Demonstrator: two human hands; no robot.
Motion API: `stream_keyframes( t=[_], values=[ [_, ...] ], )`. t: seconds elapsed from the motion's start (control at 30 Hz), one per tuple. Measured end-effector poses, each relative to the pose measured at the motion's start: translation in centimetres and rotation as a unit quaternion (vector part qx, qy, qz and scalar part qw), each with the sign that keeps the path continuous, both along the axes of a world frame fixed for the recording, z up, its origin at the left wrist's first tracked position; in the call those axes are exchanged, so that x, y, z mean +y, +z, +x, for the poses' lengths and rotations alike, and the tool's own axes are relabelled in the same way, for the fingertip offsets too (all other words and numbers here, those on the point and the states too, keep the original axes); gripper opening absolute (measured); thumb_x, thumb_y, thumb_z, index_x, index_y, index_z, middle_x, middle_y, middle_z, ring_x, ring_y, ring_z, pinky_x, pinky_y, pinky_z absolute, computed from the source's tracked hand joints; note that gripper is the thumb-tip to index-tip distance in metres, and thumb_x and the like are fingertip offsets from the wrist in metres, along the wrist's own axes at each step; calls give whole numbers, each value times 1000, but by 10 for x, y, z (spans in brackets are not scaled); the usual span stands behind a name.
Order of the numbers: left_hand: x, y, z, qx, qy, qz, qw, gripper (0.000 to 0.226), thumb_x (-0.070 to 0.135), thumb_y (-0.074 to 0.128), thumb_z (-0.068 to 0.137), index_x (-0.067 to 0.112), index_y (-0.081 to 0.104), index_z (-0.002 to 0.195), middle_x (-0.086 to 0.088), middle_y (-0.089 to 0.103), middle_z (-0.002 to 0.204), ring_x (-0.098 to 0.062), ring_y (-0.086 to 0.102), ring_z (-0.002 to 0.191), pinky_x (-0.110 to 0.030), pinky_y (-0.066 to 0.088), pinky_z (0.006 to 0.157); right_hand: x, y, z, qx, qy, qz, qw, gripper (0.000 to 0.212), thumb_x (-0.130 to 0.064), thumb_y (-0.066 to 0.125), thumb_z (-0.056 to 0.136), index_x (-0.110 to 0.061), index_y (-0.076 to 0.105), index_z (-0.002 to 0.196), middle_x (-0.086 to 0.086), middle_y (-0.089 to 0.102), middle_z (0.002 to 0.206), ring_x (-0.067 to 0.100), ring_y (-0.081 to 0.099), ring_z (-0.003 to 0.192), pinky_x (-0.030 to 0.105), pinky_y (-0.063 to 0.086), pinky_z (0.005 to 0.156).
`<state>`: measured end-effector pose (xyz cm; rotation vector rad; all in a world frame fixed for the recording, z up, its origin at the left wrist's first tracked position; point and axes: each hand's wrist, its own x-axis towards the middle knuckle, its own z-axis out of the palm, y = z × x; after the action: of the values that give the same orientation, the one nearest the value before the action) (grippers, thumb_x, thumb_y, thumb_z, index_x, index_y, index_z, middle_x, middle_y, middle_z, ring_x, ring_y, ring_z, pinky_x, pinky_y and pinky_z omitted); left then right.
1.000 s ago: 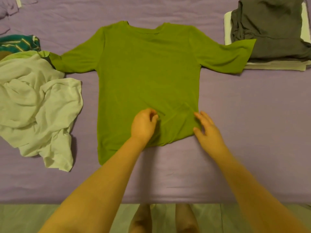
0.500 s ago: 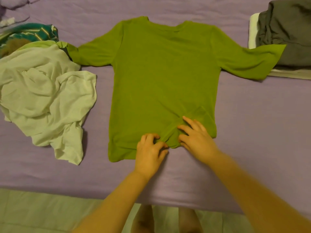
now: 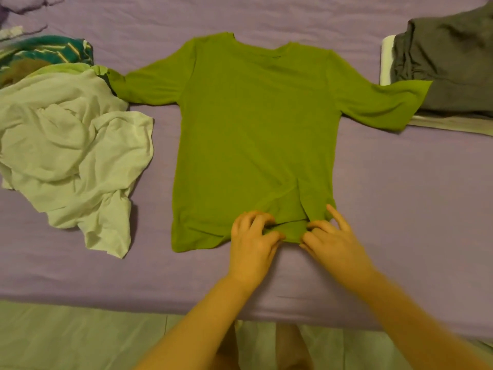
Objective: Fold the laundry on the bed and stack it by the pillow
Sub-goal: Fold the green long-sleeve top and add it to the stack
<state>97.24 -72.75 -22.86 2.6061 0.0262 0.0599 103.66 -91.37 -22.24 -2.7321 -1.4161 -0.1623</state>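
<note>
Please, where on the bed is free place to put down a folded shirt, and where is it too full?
Bare sheet lies right of the green shirt, below the grey folded stack, and in a strip along the near bed edge. Crowded: the left side, under the pale crumpled cloth and striped teal garment. Both the left hand and right hand pinch the hem.

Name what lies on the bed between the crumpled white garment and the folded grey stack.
The green shirt, spread flat in the head view; its sleeve tip overlaps the grey stack.
</note>
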Motion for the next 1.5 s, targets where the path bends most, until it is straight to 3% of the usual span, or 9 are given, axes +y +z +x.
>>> stream_keyframes(
  t=[0.17,0.3,0.47,0.63,0.87,1.0,1.13,1.27,1.5],
  values=[
    [-3,7,-34,4,-171,87,981,14,29,59,75,26,71,69,10,70,74,-14,67,84,-43,50,94,-20,5,-33,-13,38,-55,998,26,-9,46,79,-12,71,71,6,62,63,22,69,74,59,48,90],
    [-13,3,-46,174,-200,75,961,11,30,62,61,28,71,68,8,62,57,-9,62,56,-18,51,58,-25,4,-50,19,2,-105,994,25,-7,44,71,-16,66,60,4,52,52,22,56,46,54,55,80],
    [-12,-18,-44,308,-221,80,922,36,19,41,95,21,54,128,-6,57,126,-25,48,119,-36,37,94,-20,-10,-65,105,-62,-170,978,33,-11,89,34,-15,66,56,3,58,52,22,59,46,39,59,64],
    [-2,-26,-53,274,-244,66,928,42,21,40,96,25,45,137,-2,52,132,-22,42,123,-32,34,94,10,-12,-46,139,-215,-61,965,31,-15,90,52,-13,62,66,8,58,64,30,59,57,33,47,49],
    [3,-31,-58,268,-235,8,934,43,28,45,94,25,45,137,0,49,137,-19,36,130,-31,30,102,45,-35,-13,165,-318,-82,930,21,-20,66,83,-9,64,101,15,63,93,34,60,88,41,43,70],
    [3,-29,-55,278,-248,11,928,46,32,46,94,25,41,140,0,47,140,-18,35,130,-30,30,102,21,-28,-28,162,-377,25,911,29,3,77,65,-2,71,93,21,62,76,39,60,60,39,47,51],
    [0,-24,-51,304,-223,-1,926,54,33,46,95,23,32,146,-4,46,142,-22,38,129,-33,33,103,-23,-18,-67,202,-438,41,875,25,1,69,77,-5,70,101,23,59,90,42,58,70,44,47,58],
    [-3,-23,-49,321,-199,-21,926,57,31,48,96,18,29,148,-8,46,142,-24,40,127,-34,35,102,-51,-22,-90,333,-572,56,748,16,-17,54,92,-9,63,102,6,52,89,39,53,97,35,36,69],
    [2,-23,-51,298,-200,-13,933,49,27,49,96,16,39,143,-9,49,137,-26,41,125,-33,33,102,11,-19,-98,216,-377,-12,901,32,2,80,61,-3,72,91,21,66,98,40,63,87,44,51,68]
  ],
)
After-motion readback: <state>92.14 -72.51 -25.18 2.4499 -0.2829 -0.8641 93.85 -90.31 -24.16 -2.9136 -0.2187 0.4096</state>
